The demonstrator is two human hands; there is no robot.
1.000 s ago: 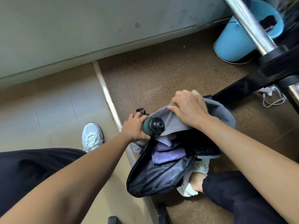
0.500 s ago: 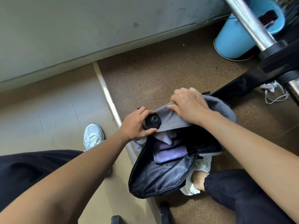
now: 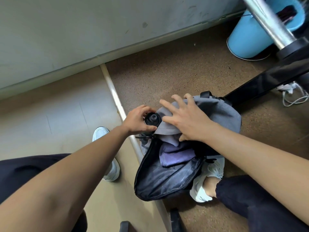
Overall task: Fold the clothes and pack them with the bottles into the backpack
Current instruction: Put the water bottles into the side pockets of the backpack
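A grey backpack [image 3: 219,113] with a black lining stands open on the floor between my feet. Folded purple clothes [image 3: 175,158] lie inside its mouth. My left hand [image 3: 137,121] grips a bottle with a black cap [image 3: 153,119] at the bag's left side; only the cap shows, and the body is hidden behind the hand and the bag. My right hand [image 3: 187,119] lies on the grey top flap with its fingers spread, the thumb tucked under the flap's edge.
A blue bucket [image 3: 247,37] stands at the back right beside a metal pole [image 3: 267,22] and a black chair base [image 3: 270,81]. A white cable [image 3: 296,97] lies on the right. A white floor strip [image 3: 115,99] runs past my left shoe [image 3: 107,148].
My right hand has let go of the grey flap and spread its fingers flat over it. My left hand has pushed the bottle lower at the bag's side, so its green body no longer shows.
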